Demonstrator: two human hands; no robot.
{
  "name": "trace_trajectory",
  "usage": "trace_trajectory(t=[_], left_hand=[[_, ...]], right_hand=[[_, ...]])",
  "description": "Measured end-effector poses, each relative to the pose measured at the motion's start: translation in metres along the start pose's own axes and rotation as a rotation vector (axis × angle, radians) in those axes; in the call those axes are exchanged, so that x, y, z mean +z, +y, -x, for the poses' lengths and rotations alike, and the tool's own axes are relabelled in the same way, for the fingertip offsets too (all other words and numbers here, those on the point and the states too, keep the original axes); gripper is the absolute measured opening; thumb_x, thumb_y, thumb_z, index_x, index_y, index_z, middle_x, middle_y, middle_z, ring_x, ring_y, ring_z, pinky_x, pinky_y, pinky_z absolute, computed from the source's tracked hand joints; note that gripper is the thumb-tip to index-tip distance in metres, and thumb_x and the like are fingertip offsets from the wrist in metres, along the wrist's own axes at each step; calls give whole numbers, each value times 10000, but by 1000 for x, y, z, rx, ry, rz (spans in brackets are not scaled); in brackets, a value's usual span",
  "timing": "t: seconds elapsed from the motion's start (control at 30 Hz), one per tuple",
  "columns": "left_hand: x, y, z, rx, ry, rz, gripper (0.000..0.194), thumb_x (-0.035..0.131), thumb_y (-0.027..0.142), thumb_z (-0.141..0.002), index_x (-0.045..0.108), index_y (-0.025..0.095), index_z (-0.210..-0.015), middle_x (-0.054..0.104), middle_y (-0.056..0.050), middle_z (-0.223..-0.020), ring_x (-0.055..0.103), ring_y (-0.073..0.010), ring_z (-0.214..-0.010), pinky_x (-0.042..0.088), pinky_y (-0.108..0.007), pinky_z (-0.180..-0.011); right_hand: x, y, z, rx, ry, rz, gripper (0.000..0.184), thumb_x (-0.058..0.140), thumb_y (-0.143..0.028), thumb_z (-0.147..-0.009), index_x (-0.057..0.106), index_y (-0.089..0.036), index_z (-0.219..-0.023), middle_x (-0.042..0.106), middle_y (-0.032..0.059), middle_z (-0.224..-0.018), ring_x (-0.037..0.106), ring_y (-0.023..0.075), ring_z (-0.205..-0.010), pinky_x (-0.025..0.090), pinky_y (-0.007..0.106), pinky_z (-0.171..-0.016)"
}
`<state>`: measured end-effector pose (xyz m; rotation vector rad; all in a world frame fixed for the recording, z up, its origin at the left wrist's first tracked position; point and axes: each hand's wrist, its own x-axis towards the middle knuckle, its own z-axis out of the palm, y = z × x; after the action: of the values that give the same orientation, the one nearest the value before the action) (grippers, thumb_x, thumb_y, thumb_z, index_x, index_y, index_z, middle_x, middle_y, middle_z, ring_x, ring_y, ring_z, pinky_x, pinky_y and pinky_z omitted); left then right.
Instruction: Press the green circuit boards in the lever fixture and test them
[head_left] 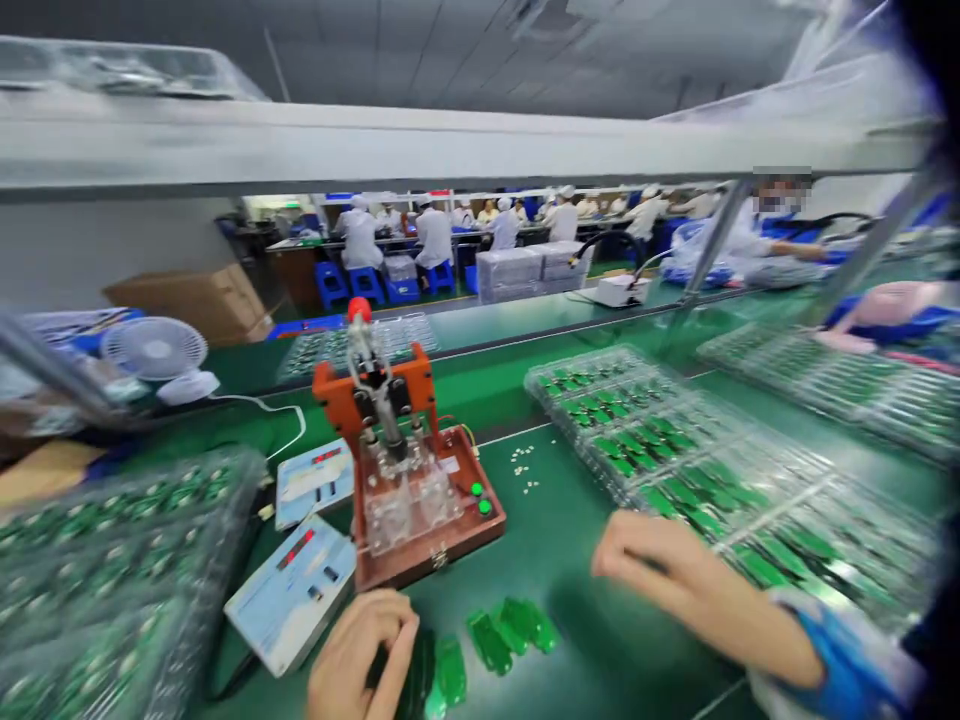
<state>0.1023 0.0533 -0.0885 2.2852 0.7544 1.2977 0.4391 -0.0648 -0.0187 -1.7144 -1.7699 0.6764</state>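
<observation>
Left hand [361,650], bottom edge left of centre: fingers curled, thumb alongside, just beside the loose green pieces [513,632]. Can't tell if it's pinching anything; fingertips hidden. Right hand [656,565], lower right: fingers bent in, thumb forward, nothing visible in it, but blur and angle mean I can't confirm grip.

Green pieces lie on the green bench top [562,535], bottom centre, a few overlapping. My take for clean handling: separate the overlaps first, lift one at a time by the edges, no sliding across faces.

Right tray [776,512], right of frame, near right hand, holds rows of green parts. Keep that wrist and sleeve [844,650] high so nothing gets dragged.

Centre: clamp fixture [400,452], red knob [359,309] on top. Fingers well out from under it. Small white bits [523,468] right of it; avoid sweeping them. Two control boxes [300,600] to its left, red displays blurred, unreadable.
</observation>
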Motion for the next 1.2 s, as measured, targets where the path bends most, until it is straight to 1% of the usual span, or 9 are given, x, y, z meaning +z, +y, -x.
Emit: trace_trajectory(t=[0.1,0.2,0.37,0.47,0.57,0.8,0.97,1.1,1.2], left_hand=[[-17,-7,-1,-8,-106,-32,196,549,154,-998,592,209,-814,687,-11,-827,682,-142,-835,548,-226,-800],[-38,-20,9,-91,-240,-79,144,606,218,-994,671,220,-866,734,-21,-928,702,-157,-912,565,-247,-852],[-62,-39,33,-271,-506,-85,130,688,287,-951,770,283,-1051,752,-50,-1209,689,-226,-1132,571,-370,-997],[-63,-37,36,-372,-619,-68,218,759,284,-890,775,295,-1107,716,-56,-1310,621,-272,-1259,522,-462,-1087],[-57,-31,33,-422,-695,-66,298,826,252,-817,775,281,-1109,688,-55,-1362,572,-291,-1315,481,-493,-1129],[-48,-26,33,-406,-688,-25,295,904,268,-734,772,240,-996,739,-48,-1258,593,-282,-1257,498,-453,-1088],[-45,-28,36,-390,-703,-27,329,912,308,-731,774,241,-1022,751,-49,-1225,587,-297,-1256,502,-459,-1073],[-45,-30,38,-358,-705,-42,401,916,407,-724,772,239,-1058,746,-65,-1229,597,-311,-1246,496,-484,-1077],[-45,-30,38,-342,-705,-48,339,889,369,-766,766,236,-1052,746,-61,-1227,597,-305,-1251,494,-481,-1076]], right_hand=[[57,2,-4,-86,-223,-185,237,598,-463,-1012,716,-289,-1124,727,57,-1187,644,238,-1129,497,383,-1012],[83,23,-24,-52,-324,-258,329,724,-467,-924,710,-290,-1201,651,75,-1392,543,282,-1331,421,464,-1149],[77,44,-48,-70,-531,-284,429,841,-408,-811,724,-287,-1206,633,73,-1416,491,297,-1378,373,487,-1185],[73,42,-53,-32,-606,-287,457,834,-342,-797,714,-316,-1237,614,65,-1395,497,289,-1365,378,461,-1177],[75,37,-55,30,-622,-228,447,808,-295,-783,729,-338,-1221,592,68,-1314,554,290,-1283,385,458,-1160],[80,30,-58,29,-580,-176,402,788,-274,-767,739,-324,-1163,607,65,-1172,595,282,-1156,448,428,-1077],[83,34,-60,-40,-565,-187,367,811,-410,-818,723,-298,-1156,644,71,-1180,597,284,-1158,454,433,-1067],[75,30,-63,-96,-556,-252,420,801,-534,-838,718,-287,-1168,661,70,-1190,619,273,-1149,471,425,-1049],[65,16,-75,-176,-477,-314,393,782,-542,-864,712,-284,-1152,667,57,-1234,620,254,-1178,469,406,-1065]])
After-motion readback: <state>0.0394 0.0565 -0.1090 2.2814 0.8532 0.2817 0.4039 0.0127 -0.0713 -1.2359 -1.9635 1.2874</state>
